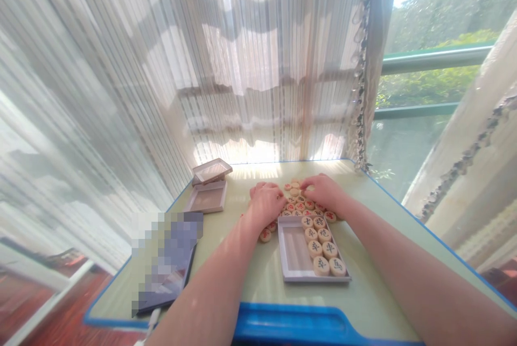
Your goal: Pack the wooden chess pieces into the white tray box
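Note:
A pile of round Chinese chess pieces (299,206) with red or black characters lies on the table behind a shallow open box (294,276). Two columns of black-character pieces (322,249) fill the box's right side, and its left side shows bare floor. My left hand (266,203) rests over the pile's left edge, its fingers bent and partly hidden. On the far right of the pile, my right hand (323,192) reaches in with thumb and forefinger apart, touching or just above the pieces. A few red pieces (265,235) lie near my left wrist.
Another shallow box (207,197) and a lid-like tray (212,170) sit at the back left. Left of my forearm lies a dark tablet-like device (173,265), partly blurred, with a white cable (152,322). The pale table has a blue edge (291,320); curtains (250,66) hang behind it.

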The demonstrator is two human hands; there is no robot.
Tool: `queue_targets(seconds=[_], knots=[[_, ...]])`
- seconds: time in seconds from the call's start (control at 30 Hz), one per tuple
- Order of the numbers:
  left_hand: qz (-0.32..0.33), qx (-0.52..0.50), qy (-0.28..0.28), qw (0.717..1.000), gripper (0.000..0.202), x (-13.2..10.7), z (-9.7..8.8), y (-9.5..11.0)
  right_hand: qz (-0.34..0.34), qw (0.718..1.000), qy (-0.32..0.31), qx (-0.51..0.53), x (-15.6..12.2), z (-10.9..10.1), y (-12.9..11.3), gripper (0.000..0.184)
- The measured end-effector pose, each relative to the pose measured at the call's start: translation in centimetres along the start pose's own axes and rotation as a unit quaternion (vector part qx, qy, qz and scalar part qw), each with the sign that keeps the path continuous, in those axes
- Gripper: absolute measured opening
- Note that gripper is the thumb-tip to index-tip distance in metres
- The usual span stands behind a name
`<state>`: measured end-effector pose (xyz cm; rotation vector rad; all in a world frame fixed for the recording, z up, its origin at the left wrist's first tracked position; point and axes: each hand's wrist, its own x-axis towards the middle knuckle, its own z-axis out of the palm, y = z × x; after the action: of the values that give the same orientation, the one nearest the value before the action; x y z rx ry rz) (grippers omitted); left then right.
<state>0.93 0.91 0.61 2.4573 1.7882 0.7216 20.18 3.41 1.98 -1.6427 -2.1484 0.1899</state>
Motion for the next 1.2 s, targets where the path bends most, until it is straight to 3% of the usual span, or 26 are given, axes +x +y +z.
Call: queue_targets(seconds=[0.17, 0.4, 0.5, 0.6, 0.77, 0.9, 1.2], knots=[[-0.021, -0.022, 0.020, 0.999, 0.012, -0.1, -0.4, 0.7, -0.054, 0.998, 0.011, -0.008, 0.0, 0.0, 0.3, 0.025], [0.008, -0.016, 0.006, 1.000, 0.013, -0.2, -0.7, 0.8, 0.012, 0.999, -0.036, -0.017, -0.2, -1.2, 0.1, 0.029], [0.029, -0.009, -0.004, 1.000, 0.022, -0.3, -0.8, 0.7, 0.013, 1.000, -0.008, 0.003, -0.3, -1.2, 0.3, 0.030], [0.036, -0.005, -0.005, 0.999, 0.026, -0.3, -0.8, 0.5, -0.027, 0.999, 0.022, 0.001, -0.3, -0.7, 0.1, 0.034], [-0.036, 0.043, 0.040, 0.998, 0.029, -0.1, -0.7, 0.0, -0.082, 0.995, -0.037, -0.043, -0.8, 0.0, -1.2, 0.032], [-0.056, 0.061, 0.000, 0.997, 0.029, -0.1, -0.9, -0.2, -0.060, 0.995, -0.010, -0.074, -0.9, 0.1, -1.6, 0.029], [-0.060, 0.017, 0.007, 0.998, 0.026, 0.2, -0.7, -0.3, 0.011, 1.000, 0.005, 0.020, 0.0, 1.4, -1.5, 0.023]])
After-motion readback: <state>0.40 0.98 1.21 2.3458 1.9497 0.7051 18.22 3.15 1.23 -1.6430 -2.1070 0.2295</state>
